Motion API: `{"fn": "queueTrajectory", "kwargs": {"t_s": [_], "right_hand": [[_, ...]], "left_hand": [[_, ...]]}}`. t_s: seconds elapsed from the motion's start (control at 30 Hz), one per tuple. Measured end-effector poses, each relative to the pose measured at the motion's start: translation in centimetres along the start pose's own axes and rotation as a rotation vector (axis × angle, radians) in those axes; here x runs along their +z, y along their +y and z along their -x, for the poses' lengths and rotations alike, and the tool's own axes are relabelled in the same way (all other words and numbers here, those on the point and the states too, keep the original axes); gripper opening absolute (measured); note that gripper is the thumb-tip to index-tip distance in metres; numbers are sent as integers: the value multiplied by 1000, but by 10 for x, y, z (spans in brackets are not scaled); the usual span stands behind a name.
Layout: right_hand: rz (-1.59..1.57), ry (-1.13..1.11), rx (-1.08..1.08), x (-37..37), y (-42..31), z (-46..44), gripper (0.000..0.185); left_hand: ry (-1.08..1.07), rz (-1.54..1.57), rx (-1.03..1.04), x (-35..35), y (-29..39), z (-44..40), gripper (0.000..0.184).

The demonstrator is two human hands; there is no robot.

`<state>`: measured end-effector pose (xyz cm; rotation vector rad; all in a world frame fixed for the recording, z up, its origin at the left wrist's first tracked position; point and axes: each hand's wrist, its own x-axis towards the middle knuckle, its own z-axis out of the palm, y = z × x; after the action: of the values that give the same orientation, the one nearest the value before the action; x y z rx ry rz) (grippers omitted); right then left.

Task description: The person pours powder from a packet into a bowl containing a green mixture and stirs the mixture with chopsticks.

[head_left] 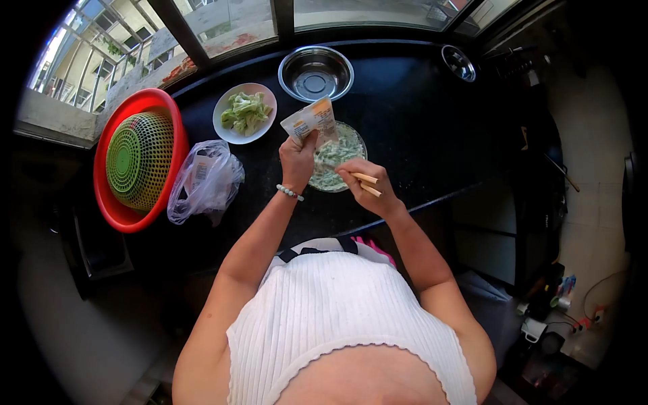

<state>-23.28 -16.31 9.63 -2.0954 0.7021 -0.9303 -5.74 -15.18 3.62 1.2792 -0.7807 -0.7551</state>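
Dark and glossy, the tabletop [425, 128] ran beneath the windows [239, 25], bearing a bowl [366, 150] of green-and-white mixture [344, 144]. The left hand [298, 160] reached up from 7 o'clock, fingers clamped on a packet [310, 120] tilted above the bowl. From 5 o'clock came the right hand [370, 187], curled, fingers closed round chopsticks [366, 178]. A steel basin [316, 57] sat near 12 o'clock, a plate [221, 128] of pale greens [246, 113] at 10, and a red tub [177, 135] at 9.
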Motion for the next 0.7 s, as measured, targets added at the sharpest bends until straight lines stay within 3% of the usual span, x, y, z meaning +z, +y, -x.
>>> {"fn": "queueTrajectory", "kwargs": {"t_s": [0.03, 0.13, 0.17, 0.27, 0.3, 0.4, 0.5, 0.57, 0.67, 0.7], "right_hand": [[-51, -67, 67, -6, -2, 4, 6], [78, 7, 419, -22, 6, 3, 5], [62, 116, 276, -12, 15, 2, 5], [9, 51, -23, 8, 1, -1, 5], [-38, -37, 5, 4, -1, 3, 6], [96, -6, 335, -19, 7, -1, 6], [97, 69, 70, 4, 9, -14, 6], [-8, -7, -28, 11, 5, -11, 6], [-27, -126, 363, -17, 12, -6, 6], [120, -92, 388, -22, 15, -13, 7]], "left_hand": [[-4, -13, 10, -1, -3, -1, 18], [1, 15, 88, 3, 3, -3, 18], [0, 34, 119, 5, 7, -2, 17], [-14, 33, 10, 4, -2, -6, 17], [-14, -25, -22, 2, 0, -8, 16], [18, -74, 59, -2, 3, -10, 17], [6, 54, 86, 3, 1, -10, 18], [10, -57, 34, 2, 2, -9, 19], [12, -163, 67, -4, 3, -11, 18], [12, -177, 115, -4, 2, -13, 18]]}}
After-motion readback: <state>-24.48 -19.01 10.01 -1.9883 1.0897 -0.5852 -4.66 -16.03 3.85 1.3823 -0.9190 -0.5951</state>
